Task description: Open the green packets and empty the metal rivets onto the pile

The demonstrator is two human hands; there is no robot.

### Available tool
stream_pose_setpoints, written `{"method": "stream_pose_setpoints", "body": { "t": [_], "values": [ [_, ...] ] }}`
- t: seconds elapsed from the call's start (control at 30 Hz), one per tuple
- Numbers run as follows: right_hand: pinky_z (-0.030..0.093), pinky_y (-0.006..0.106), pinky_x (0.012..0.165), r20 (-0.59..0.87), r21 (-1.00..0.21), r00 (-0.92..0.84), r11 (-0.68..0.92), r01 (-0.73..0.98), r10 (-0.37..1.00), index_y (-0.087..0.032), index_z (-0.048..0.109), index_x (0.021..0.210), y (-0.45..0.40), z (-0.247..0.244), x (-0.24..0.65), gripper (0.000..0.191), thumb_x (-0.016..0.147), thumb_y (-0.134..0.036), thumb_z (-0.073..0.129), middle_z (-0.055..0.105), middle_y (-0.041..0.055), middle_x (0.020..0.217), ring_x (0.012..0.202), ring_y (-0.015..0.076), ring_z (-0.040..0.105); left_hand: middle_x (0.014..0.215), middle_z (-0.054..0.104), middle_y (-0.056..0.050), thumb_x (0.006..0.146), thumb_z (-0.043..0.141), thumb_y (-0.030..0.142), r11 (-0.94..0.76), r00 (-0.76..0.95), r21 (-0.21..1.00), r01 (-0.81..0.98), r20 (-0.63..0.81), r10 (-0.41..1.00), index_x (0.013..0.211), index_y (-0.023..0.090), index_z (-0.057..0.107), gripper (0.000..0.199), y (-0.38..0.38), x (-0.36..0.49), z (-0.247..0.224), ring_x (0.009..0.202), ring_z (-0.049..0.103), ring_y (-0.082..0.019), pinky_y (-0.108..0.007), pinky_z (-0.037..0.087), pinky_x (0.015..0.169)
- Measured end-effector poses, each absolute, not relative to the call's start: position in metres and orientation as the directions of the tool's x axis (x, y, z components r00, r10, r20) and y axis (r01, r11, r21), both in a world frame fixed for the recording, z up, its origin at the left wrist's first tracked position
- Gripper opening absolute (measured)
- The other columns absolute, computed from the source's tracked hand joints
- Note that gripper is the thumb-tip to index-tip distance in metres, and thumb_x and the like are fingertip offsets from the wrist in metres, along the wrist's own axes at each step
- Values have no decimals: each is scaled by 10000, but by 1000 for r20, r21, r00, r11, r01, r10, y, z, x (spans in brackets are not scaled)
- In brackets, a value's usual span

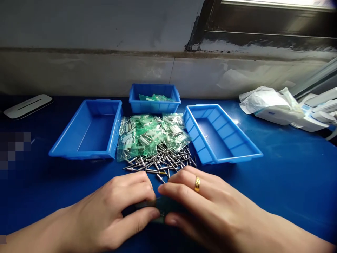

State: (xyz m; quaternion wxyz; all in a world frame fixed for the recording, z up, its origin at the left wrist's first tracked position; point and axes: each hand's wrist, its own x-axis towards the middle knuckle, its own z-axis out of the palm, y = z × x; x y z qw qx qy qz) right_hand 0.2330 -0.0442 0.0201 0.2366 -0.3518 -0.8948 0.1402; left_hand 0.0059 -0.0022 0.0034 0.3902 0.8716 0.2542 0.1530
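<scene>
My left hand and my right hand meet at the front, thumbs and fingers pinched on a dark green see-through plastic packet. Fingers hide most of the packet, and its contents cannot be made out. A gold ring sits on a finger of the right hand. Just beyond my fingertips lies a loose pile of metal blind rivets and screws. Behind and partly over it are heaped several green clear packets with white plugs and metal pieces inside.
A blue bin stands left of the heap, another blue bin right with a small metal piece inside. A third blue bin at the back holds green packets. White crumpled wrapping and a flat white device flank them.
</scene>
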Motion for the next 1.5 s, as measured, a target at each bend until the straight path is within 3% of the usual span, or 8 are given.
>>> {"method": "stream_pose_setpoints", "body": {
  "t": [0.1,0.2,0.3,0.4,0.63,1.1,1.33,1.5],
  "values": [
    [438,286,478,275,-360,-632,687,631,725,-154,652,773,-42,23,238,364,1057,-277,460,627,39,675,553,167,573,808,657,25,994,458,207,-556,825,753,351,33,565,832,205,584,205,-1,5,5,733,639,-131,-183,493,666],
    [369,283,395,24,-407,-651,603,686,758,-185,607,688,-41,25,242,323,968,-340,649,581,-24,592,439,131,534,784,640,40,991,428,200,-527,818,753,394,-26,575,838,212,578,215,0,3,7,707,630,-123,-178,491,672],
    [469,286,483,-130,-447,-655,546,709,744,-179,647,754,-41,24,241,284,947,-385,675,645,10,700,557,171,625,758,621,48,993,408,208,-523,814,746,413,-43,580,833,216,557,219,-1,0,8,676,613,-122,-180,490,677],
    [551,327,628,-75,-477,-670,563,674,739,-145,695,859,-39,18,239,245,958,-366,659,659,64,810,713,220,649,752,612,47,987,402,220,-520,813,746,415,-46,581,825,216,545,216,-2,-1,9,680,607,-129,-184,483,668],
    [571,396,797,57,-493,-686,617,613,726,-111,705,917,-39,12,239,253,976,-347,634,684,130,962,870,259,649,761,567,59,987,401,204,-503,836,764,405,-87,541,813,213,518,210,-1,1,8,685,559,-110,-171,447,679],
    [566,409,886,122,-508,-671,627,591,731,-82,717,961,-35,6,243,331,1006,-374,567,671,169,1023,974,284,630,783,560,55,991,432,235,-431,816,781,452,-166,554,824,220,517,188,-1,2,9,710,555,-124,-204,429,694],
    [521,413,1000,199,-483,-676,671,562,710,-51,697,1120,-35,4,243,322,1004,-329,582,680,168,1060,1103,291,610,821,587,57,997,442,216,-428,816,786,446,-160,556,860,223,548,174,0,3,7,743,563,-117,-193,424,725],
    [584,404,887,151,-505,-678,645,573,720,-89,694,1063,-35,6,241,235,998,-292,594,686,162,1075,1018,288,656,822,590,59,996,457,215,-440,821,781,443,-156,549,867,225,552,161,0,3,8,736,566,-116,-193,423,726]
  ]
}}
